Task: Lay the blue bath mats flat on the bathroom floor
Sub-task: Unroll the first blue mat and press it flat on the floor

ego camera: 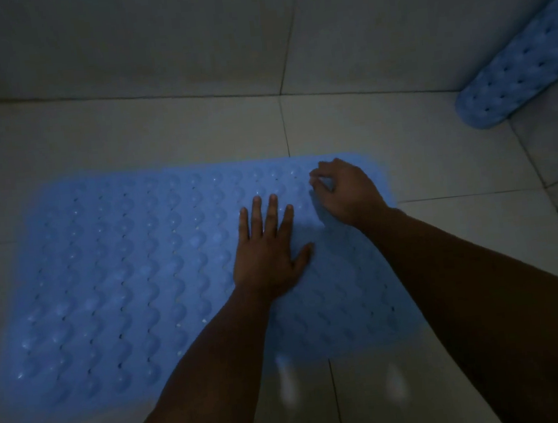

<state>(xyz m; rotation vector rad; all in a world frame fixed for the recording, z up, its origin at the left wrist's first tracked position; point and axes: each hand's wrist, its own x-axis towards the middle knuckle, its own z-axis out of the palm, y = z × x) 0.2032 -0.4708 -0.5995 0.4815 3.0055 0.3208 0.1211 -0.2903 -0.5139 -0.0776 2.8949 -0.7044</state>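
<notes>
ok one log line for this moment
blue bumpy rubber bath mat flat on tiled floor | left hand pressing it | right hand fingers curled at far edge | second blue mat leaning on wall

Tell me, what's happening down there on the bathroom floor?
A person is laying out a blue bath mat on the tiled floor. The left hand presses flat on the mat with fingers straight, while the right hand, fingers curled, works at the mat's far right part; whether it pinches the mat is unclear. The mat looks spread flat. A second blue mat leans against the wall at the right, not yet laid down.
</notes>
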